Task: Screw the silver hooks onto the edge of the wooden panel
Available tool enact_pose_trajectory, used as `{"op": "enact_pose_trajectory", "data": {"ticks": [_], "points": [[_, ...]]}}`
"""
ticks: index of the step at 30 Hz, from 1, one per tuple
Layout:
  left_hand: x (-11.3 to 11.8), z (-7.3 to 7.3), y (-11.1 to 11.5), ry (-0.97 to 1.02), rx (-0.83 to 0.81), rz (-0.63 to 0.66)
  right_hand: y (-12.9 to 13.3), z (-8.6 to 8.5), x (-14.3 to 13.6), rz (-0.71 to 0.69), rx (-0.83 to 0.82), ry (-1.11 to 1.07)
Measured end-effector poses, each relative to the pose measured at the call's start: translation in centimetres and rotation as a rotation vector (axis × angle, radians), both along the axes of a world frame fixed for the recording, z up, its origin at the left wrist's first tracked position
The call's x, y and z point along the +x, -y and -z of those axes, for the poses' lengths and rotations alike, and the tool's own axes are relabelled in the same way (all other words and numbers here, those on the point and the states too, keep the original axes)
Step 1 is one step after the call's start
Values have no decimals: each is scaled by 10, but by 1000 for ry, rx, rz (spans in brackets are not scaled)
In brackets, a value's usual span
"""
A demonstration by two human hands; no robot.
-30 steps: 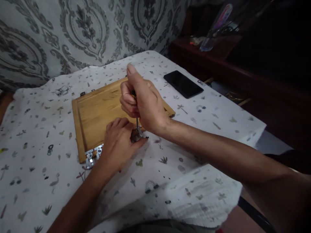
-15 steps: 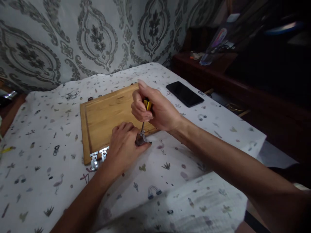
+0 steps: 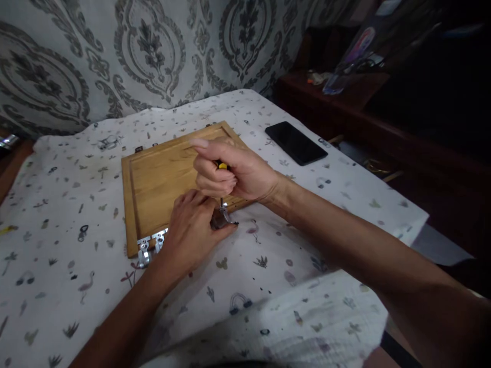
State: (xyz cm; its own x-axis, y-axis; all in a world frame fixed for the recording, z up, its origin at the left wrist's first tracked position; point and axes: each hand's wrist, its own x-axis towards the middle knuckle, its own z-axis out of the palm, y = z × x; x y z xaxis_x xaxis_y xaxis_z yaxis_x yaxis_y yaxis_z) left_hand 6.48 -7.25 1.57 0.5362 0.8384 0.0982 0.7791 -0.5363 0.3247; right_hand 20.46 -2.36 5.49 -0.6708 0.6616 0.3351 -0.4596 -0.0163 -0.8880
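A framed wooden panel (image 3: pixel 164 179) lies flat on the patterned cloth. My right hand (image 3: pixel 238 171) is wrapped round a screwdriver with a yellow and black handle (image 3: pixel 222 165), mostly hidden in the fist. The shaft points down to a metal hinge (image 3: pixel 222 218) at the panel's near edge. My left hand (image 3: pixel 194 230) presses that hinge between thumb and fingers. Two more silver hinges (image 3: pixel 143 250) sit at the panel's near left corner, partly behind my left wrist.
A black phone (image 3: pixel 296 143) lies on the cloth right of the panel. Beyond the table's right side stand dark red furniture (image 3: pixel 345 97) and a clear plastic item (image 3: pixel 337 82). Patterned fabric (image 3: pixel 153 51) covers the wall behind.
My right hand has rotated round the screwdriver, so less of the handle shows. My left hand keeps its hold on the hinge. The view has shifted slightly.
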Motion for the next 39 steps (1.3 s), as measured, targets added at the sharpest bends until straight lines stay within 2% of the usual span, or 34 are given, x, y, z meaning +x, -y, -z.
{"op": "enact_pose_trajectory", "data": {"ticks": [7, 11, 15, 20, 31, 39], "points": [[2, -1, -1, -14, -15, -4, 12, 1, -13, 363, 32, 12], [3, -3, -1, -22, -26, -13, 16, 2, -19, 578, -8, 15], [1, -1, 1, 4, -6, -10, 21, 3, -22, 711, -59, 33], [-1, 1, 0, 22, -12, 5, 26, 4, -24, 753, -31, -76], [-1, 4, -1, 5, -1, 7, 27, 3, -27, 867, -54, -90], [-2, 3, -2, -6, -8, 9, 26, 5, -24, 819, -32, -144]]}}
